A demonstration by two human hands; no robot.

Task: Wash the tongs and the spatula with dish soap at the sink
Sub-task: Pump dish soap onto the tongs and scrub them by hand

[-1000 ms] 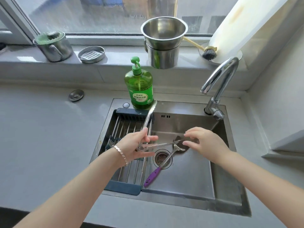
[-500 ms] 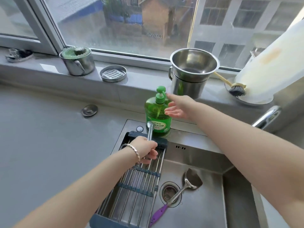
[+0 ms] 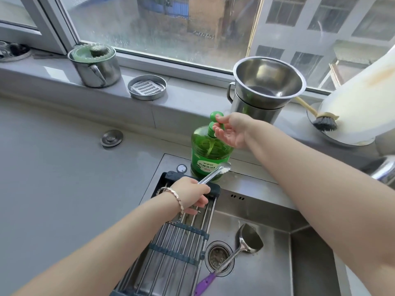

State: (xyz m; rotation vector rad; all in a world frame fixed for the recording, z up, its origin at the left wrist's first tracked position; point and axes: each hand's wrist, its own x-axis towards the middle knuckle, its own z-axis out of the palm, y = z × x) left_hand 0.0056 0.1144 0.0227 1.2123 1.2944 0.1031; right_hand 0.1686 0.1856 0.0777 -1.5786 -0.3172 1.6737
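Right hand (image 3: 232,131) cupped open at soap bottle (image 3: 205,150) pump; left hand (image 3: 190,194) gripped tongs (image 3: 213,175) against bottle; we judged tongs could topple it.

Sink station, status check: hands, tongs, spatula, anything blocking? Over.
Left hand grips tongs over the rack. Right hand at soap bottle pump, palm cupped. Spatula lies in sink, handle across drain. Nothing in the way.

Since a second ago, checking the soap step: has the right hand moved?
Yes. The right hand left the spatula in the sink and went up to the soap bottle behind it; its fingers are now at the pump.
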